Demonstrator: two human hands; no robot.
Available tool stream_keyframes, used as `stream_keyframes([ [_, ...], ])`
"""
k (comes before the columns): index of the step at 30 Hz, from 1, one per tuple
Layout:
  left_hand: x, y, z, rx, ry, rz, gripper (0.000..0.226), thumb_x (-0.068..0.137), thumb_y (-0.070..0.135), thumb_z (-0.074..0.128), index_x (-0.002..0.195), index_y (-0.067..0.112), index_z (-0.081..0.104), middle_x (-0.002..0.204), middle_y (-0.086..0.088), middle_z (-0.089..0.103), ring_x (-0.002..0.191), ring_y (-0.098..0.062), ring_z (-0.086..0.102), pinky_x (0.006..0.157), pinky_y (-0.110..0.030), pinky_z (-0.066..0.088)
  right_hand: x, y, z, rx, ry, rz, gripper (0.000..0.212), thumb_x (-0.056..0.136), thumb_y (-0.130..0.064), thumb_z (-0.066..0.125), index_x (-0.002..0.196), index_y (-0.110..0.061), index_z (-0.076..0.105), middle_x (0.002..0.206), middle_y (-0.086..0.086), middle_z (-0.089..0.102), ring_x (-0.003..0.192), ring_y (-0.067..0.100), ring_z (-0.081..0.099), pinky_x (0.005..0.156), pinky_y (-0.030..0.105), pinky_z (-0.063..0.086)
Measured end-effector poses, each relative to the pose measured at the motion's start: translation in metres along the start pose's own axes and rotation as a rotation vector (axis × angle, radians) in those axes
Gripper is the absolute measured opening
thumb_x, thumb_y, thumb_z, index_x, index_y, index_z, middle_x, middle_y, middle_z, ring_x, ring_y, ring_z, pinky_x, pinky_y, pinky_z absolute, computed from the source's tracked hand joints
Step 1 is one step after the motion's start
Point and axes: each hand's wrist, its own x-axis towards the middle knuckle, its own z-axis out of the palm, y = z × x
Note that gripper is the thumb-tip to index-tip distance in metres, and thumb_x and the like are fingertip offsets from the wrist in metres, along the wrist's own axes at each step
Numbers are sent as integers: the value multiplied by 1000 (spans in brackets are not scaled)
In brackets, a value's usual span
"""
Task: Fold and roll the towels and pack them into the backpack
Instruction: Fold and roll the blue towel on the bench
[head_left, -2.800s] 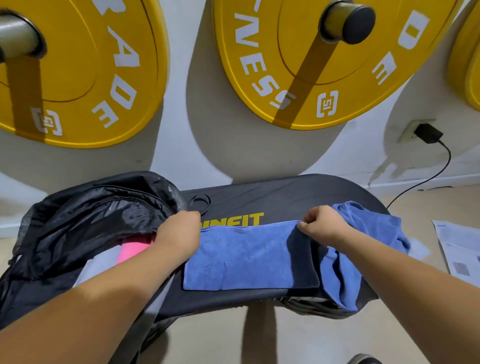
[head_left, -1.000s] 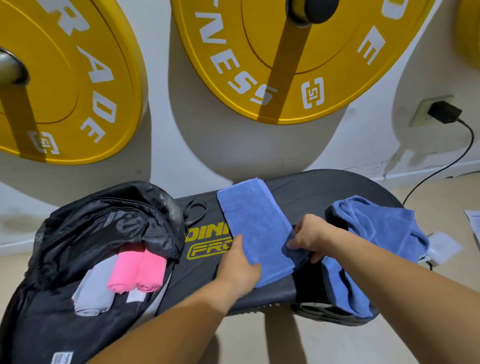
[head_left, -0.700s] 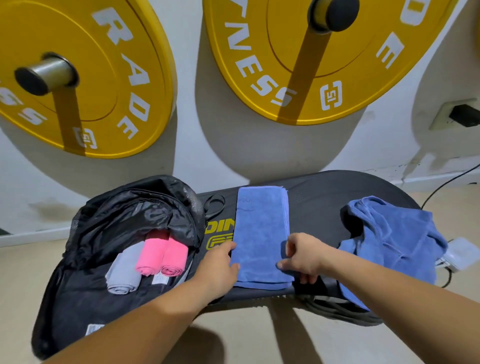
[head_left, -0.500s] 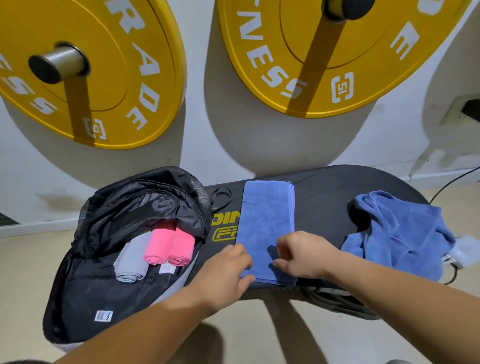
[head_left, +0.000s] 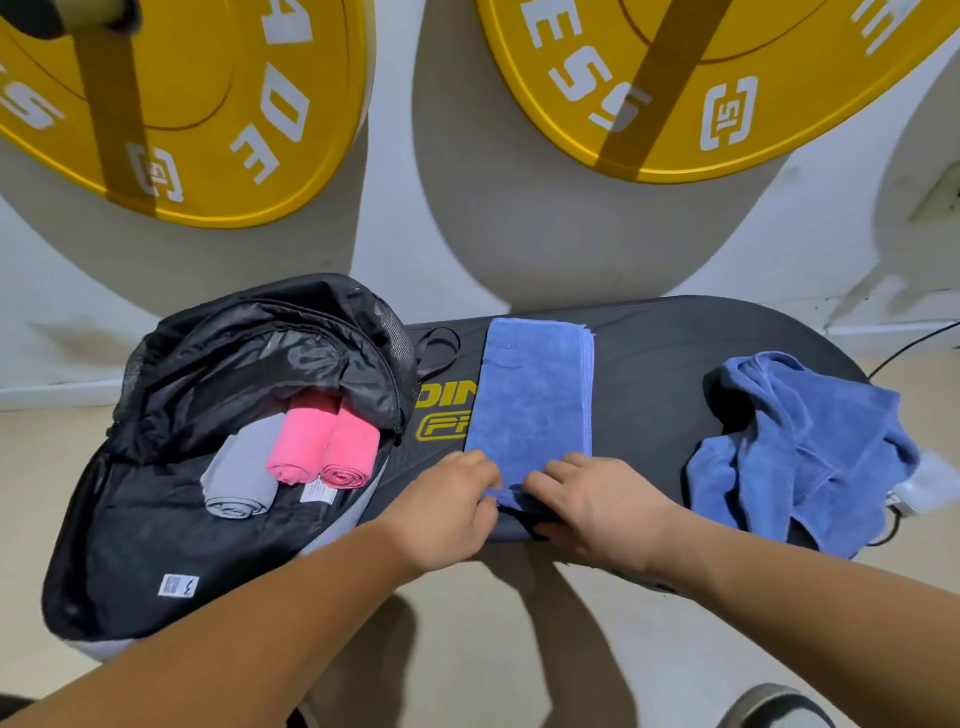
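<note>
Head: hands (head_left: 447, 512) (head_left: 597, 499) pinch folded towel (head_left: 530, 395) near end.

I'm seeing a left yellow weight plate (head_left: 218, 93) and a right yellow weight plate (head_left: 779, 62) hanging on the wall (head_left: 467, 218), a black board (head_left: 649, 384) lying beneath, and a cable (head_left: 914, 343) trailing rightward.

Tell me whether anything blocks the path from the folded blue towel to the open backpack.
Nothing visible does. Only bare black board lies between the folded blue towel and the backpack. Its pink rolls and grey roll leave room.
</note>
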Motion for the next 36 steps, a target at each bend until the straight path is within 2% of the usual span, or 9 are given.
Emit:
stream_keyframes([
  [4, -2, 1, 5, 0, 78, -10, 6, 96, 25, 44, 95, 23, 50, 97, 7, 49, 92, -19, 43, 85, -38, 44, -3, 3, 4, 95, 62, 54, 25, 77, -22, 75, 88, -24, 52, 69, -5, 54, 57, 22, 52, 42, 32, 42],
  [9, -12, -15, 12, 29, 107, 5, 18, 96, 25, 59, 113, 22, 62, 106, 7, 54, 98, -18, 46, 87, -33, 43, -2, 5, -11, 392, -6, 346, 16, 98, -34, 54, 105, -28, 67, 94, -11, 56, 93, 15, 57, 70, 33, 48],
  [12, -14, -20, 9, -133, 131, -90, 16, 97, 22, 62, 111, 22, 69, 95, 12, 56, 92, -11, 50, 84, -26, 43, 2, 5, -15, 526, -101, 485, 11, 97, -34, 56, 91, -33, 65, 88, -17, 52, 85, 10, 53, 79, 33, 51],
  [17, -11, -8, 4, -438, 68, -334, 5, 95, 26, 64, 95, 27, 69, 82, 4, 66, 67, -3, 54, 69, -21, 47, 3, 14, -18, 756, -142, 722, 14, 92, -23, 67, 78, -19, 68, 72, -12, 66, 69, 5, 59, 63, 18, 45],
  [21, -5, -3, 10, -533, 138, -507, 7, 88, 26, 73, 82, 23, 69, 68, 6, 60, 58, -6, 51, 64, -24, 46, 4, 15, -14, 801, -54, 868, 13, 84, -21, 76, 76, -15, 69, 72, -7, 68, 70, 11, 62, 61, 21, 46],
  [24, -2, 0, 11, -380, 239, -487, 10, 84, 23, 78, 82, 21, 68, 77, 6, 56, 65, -9, 53, 65, -24, 44, 3, 14, -10, 655, -67, 781, 10, 85, -18, 66, 75, -19, 65, 82, -9, 63, 77, 14, 61, 61, 25, 46],
  [27, 0, 1, 12, -56, 218, -146, 10, 87, 12, 69, 85, 20, 64, 88, 5, 51, 82, -16, 50, 74, -30, 46, 0, 14, -7, 209, 63, 440, 10, 87, -22, 56, 77, -25, 59, 85, -5, 50, 76, 22, 56, 53, 28, 33],
  [30, -1, 5, 16, 299, 89, 93, 21, 73, 3, 67, 71, 21, 57, 80, 4, 50, 78, -22, 48, 60, -40, 49, -2, 9, -10, -66, 61, 107, 17, 61, -17, 75, 67, -21, 60, 70, -2, 49, 57, 23, 50, 49, 28, 23],
  [36, -14, 8, 15, 280, 86, 116, 8, 88, 18, 48, 88, 18, 56, 97, 2, 51, 92, -23, 48, 70, -40, 50, -15, 8, -8, -33, 97, 19, 24, 68, -37, 78, 74, -20, 63, 75, 0, 54, 61, 24, 52, 49, 32, 42],
])
